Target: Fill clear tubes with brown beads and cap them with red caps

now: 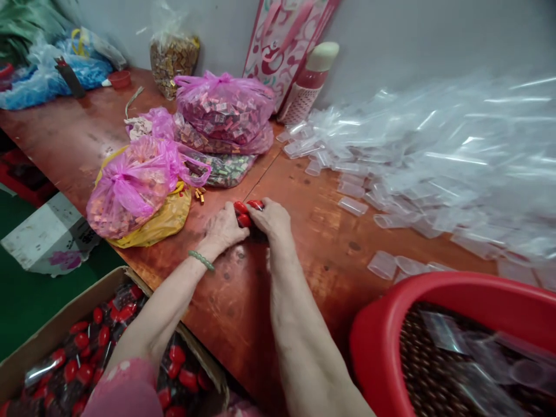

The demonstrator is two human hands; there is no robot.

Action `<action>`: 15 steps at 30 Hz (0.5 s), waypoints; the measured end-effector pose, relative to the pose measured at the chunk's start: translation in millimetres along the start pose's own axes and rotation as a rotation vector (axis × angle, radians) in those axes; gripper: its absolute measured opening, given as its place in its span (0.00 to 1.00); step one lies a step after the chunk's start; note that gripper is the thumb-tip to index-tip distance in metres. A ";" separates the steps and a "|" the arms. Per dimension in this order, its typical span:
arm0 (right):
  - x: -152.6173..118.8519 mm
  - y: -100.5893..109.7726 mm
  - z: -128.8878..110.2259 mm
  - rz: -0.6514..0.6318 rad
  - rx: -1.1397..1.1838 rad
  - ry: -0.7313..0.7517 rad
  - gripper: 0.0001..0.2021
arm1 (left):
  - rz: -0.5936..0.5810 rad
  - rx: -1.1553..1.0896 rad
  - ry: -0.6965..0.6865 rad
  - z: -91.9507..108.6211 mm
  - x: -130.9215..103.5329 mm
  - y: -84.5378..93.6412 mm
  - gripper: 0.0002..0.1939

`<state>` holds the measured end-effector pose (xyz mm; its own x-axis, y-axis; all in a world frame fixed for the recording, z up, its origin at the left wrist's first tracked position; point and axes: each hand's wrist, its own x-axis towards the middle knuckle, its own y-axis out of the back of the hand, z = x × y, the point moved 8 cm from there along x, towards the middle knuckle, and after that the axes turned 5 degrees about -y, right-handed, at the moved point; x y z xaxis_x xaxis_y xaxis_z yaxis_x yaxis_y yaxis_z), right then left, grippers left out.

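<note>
The fingers of my left hand (223,229) are curved around the left side of a small group of red-capped containers (243,220), and the fingers of my right hand (274,219) are bent onto it from the right side. So the group is pinched between my two hands, on the worktop (317,243), in front of me and near the middle. The lower parts of these containers look dark, and my fingers hide a good portion of them, so I cannot tell their exact number. On my left wrist I wear a green bracelet (201,260).

Below my left arm is a cardboard box (52,328), in which many packed pieces (103,336) with red tops lie in different directions. At my right side is a red basin (382,327), filled with dark brown round balls (417,362); some clear plastic containers lie upon them. Behind this basin, a wide heap of transparent containers (456,162) is spread toward the wall.

To the left of my hands, a knotted pink bag (134,179) rests on a yellow bag (167,220), with a few gold-coloured small pieces (199,194) just beside. Farther back, another pink bag (226,107) sits on top of other filled bags. Behind it there are a patterned carrier bag (278,49) and a bottle (309,84) with a pale lid, which is tilted.
</note>
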<state>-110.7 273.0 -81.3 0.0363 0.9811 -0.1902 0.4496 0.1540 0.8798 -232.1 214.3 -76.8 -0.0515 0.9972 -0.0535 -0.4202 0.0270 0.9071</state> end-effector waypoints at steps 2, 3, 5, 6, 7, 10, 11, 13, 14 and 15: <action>-16.5 2.3 -6.2 -0.020 0.050 0.032 0.17 | 0.020 -0.001 0.035 -3.5 -13.9 8.6 0.22; -26.0 4.8 -11.3 -0.028 0.079 0.053 0.17 | 0.035 -0.001 0.051 -5.6 -22.7 15.5 0.22; -49.5 11.1 -26.8 -0.042 0.143 0.105 0.17 | 0.099 -0.009 0.078 -11.8 -46.4 36.5 0.22; -64.3 13.9 -37.5 -0.049 0.181 0.141 0.17 | 0.143 -0.022 0.091 -16.7 -62.3 50.2 0.21; -81.1 15.7 -49.4 -0.057 0.217 0.178 0.17 | 0.196 -0.039 0.108 -23.3 -81.1 65.7 0.21; -145.5 11.7 -96.3 -0.142 0.461 0.417 0.12 | 0.283 -0.082 0.226 -57.2 -152.1 108.3 0.22; -169.6 4.5 -111.0 -0.203 0.530 0.503 0.11 | 0.300 -0.096 0.285 -72.9 -178.9 120.1 0.23; -214.3 -20.1 -132.7 -0.332 0.538 0.614 0.14 | 0.272 -0.075 0.371 -105.5 -229.7 134.9 0.23; -235.1 -34.9 -141.2 -0.408 0.521 0.673 0.17 | 0.224 -0.049 0.395 -121.2 -251.8 137.1 0.23; -255.0 -50.3 -148.2 -0.504 0.493 0.742 0.20 | 0.169 -0.016 0.415 -136.1 -271.7 136.6 0.23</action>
<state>-274.8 32.4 -12.5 -0.7447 0.6670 -0.0240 0.5831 0.6676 0.4629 -398.8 -62.3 4.8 -0.4782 0.8754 -0.0708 -0.3887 -0.1387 0.9109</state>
